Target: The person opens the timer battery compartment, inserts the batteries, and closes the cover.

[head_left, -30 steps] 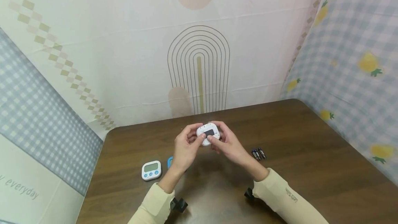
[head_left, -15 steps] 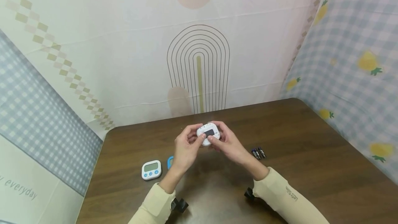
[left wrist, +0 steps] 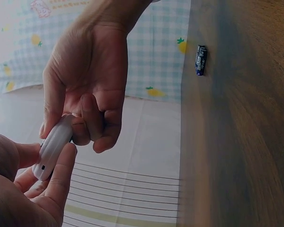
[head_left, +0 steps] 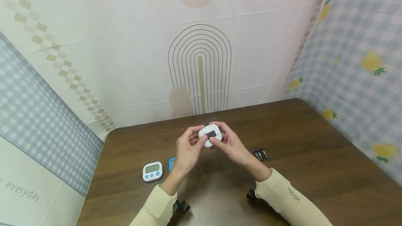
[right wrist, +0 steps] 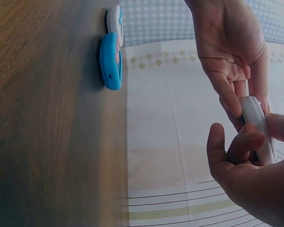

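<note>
Above the table a white kitchen timer (head_left: 205,130) is held between both hands, its back with a dark rectangle turned up in the head view. My left hand (head_left: 187,150) grips its left side, thumb on the back. The right hand (head_left: 233,145) pinches the other side, its thumb also pressing on the back beside the dark rectangle. Seen edge-on in the left wrist view, the timer (left wrist: 56,144) shows a small dark slot in its rim. The right wrist view shows the timer's (right wrist: 255,113) edge between the two hands; its front is hidden.
On the table (head_left: 125,149) at left lies a white timer (head_left: 152,171) with blue buttons. Next to it a blue timer (head_left: 171,163) is partly hidden by the left wrist. Several small batteries (head_left: 261,154) lie right of the right forearm. A patterned cloth wall stands behind.
</note>
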Demonstrator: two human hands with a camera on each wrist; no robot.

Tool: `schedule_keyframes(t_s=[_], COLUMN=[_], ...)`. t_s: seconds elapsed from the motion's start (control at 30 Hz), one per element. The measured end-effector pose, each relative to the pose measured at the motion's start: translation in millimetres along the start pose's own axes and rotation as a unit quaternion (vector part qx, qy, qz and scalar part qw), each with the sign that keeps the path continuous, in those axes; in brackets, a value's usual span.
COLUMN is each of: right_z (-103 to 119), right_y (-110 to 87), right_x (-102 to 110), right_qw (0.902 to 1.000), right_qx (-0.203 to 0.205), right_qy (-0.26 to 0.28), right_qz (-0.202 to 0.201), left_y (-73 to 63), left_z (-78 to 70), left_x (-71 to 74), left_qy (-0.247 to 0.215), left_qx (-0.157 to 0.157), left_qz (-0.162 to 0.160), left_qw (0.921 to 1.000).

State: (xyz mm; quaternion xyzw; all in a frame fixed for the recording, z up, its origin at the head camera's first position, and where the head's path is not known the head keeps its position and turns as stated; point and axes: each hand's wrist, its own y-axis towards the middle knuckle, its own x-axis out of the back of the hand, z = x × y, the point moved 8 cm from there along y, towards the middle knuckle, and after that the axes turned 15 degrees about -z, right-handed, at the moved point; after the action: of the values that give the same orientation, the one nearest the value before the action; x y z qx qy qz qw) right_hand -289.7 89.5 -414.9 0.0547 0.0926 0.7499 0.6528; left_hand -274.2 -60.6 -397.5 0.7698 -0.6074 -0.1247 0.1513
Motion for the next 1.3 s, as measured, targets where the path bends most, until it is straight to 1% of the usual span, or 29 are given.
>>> schedule_keyframes(t_s=[0.27, 0.47, 0.63, 0.8, 0.87, 1.1, 1.3], right_z=[1.7, 1.9, 0.1, -2.1, -3.4, -4.6, -5.3], right_y=[-0.6, -1.3, -1.9, -2.6, -3.0, -4.5, -5.4], right_x=[-1.5, -2.7, -4.6, -7.5, -8.0, -8.8, -8.7], right_qw=[0.9997, 0.9995, 0.9991, 0.9986, 0.9986, 0.9992, 0.9987], right_qx=[0.008, 0.005, 0.002, -0.011, -0.021, -0.034, -0.046], right_qy=[0.020, 0.025, 0.017, 0.001, 0.000, 0.016, 0.019], right_qz=[0.009, 0.018, 0.039, 0.053, 0.048, 0.014, -0.008], left_y=[-0.5, -0.4, -0.4, -1.9, -2.8, -6.2, -7.0], left_z=[-1.2, -3.7, -7.1, -6.0, -4.9, -4.4, -5.2], left_x=[1.1, 2.7, 4.9, 5.5, 5.5, 2.4, 0.4], left_qy=[-0.002, -0.003, 0.001, -0.004, -0.005, -0.012, -0.014], left_qx=[0.001, -0.017, -0.035, -0.031, -0.026, -0.018, -0.018], left_qz=[-0.001, -0.013, -0.031, -0.040, -0.043, -0.041, -0.042], left_qw=[1.0000, 0.9998, 0.9989, 0.9987, 0.9987, 0.9989, 0.9989])
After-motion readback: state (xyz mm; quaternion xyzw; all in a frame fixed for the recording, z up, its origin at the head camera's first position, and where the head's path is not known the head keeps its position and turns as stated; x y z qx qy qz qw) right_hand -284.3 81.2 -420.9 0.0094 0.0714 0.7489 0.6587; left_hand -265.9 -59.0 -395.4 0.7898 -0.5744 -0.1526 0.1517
